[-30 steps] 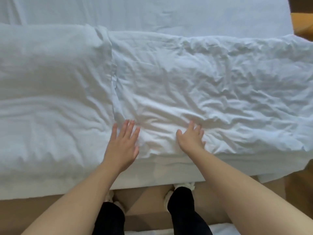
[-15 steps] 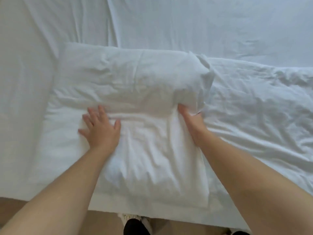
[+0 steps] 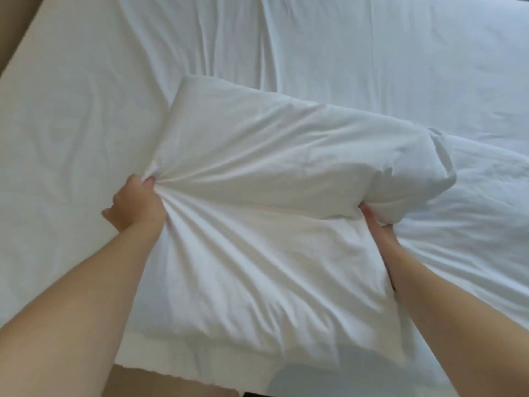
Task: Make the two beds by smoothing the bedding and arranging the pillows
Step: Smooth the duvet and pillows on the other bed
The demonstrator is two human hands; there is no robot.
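Observation:
A white pillow point(image 3: 266, 213) fills the middle of the head view, tilted and raised off the white bed sheet point(image 3: 357, 53). My left hand point(image 3: 134, 204) grips a bunch of the pillowcase at the pillow's left edge, and folds fan out from the fist. My right hand point(image 3: 375, 224) holds the pillow's right side, its fingers tucked under the bulging corner and mostly hidden. A crumpled white duvet point(image 3: 472, 219) lies to the right of the pillow.
The bed's left edge point(image 3: 17, 61) runs diagonally at the upper left with brown floor beyond it. The near edge of the bedding point(image 3: 177, 376) hangs at the bottom, above brown floor. The sheet beyond the pillow is creased.
Both hands went from resting flat on the duvet to the pillow, then closed on its sides. The pillow now sits tilted and lifted, and the view has shifted left.

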